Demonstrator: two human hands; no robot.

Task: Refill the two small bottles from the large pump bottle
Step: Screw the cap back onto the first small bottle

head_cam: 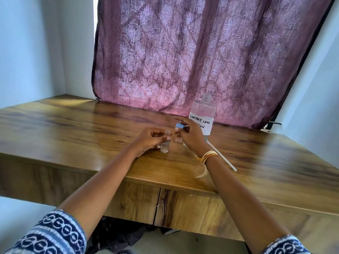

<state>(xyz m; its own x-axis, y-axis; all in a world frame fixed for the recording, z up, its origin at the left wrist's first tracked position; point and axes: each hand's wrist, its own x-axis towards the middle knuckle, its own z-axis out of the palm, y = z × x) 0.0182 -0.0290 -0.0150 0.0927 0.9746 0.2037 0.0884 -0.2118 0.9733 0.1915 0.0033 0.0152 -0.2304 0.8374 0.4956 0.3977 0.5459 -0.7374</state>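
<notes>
A large clear bottle [202, 110] with a handwritten white label stands uncapped at the back of the wooden table [73, 129]. Its pump tube [222, 156] lies on the table to the right of my right wrist. My left hand [148, 142] grips a small clear bottle [166, 142], upright and without a cap. A second small bottle [178, 139] stands just right of it, partly hidden by my right hand [191, 136]. That hand pinches a small blue cap [179, 125] above the two small bottles.
A purple patterned curtain [183, 52] hangs right behind the table. The table's front edge [165, 186] runs close to my forearms. Pale walls close in on the left and right.
</notes>
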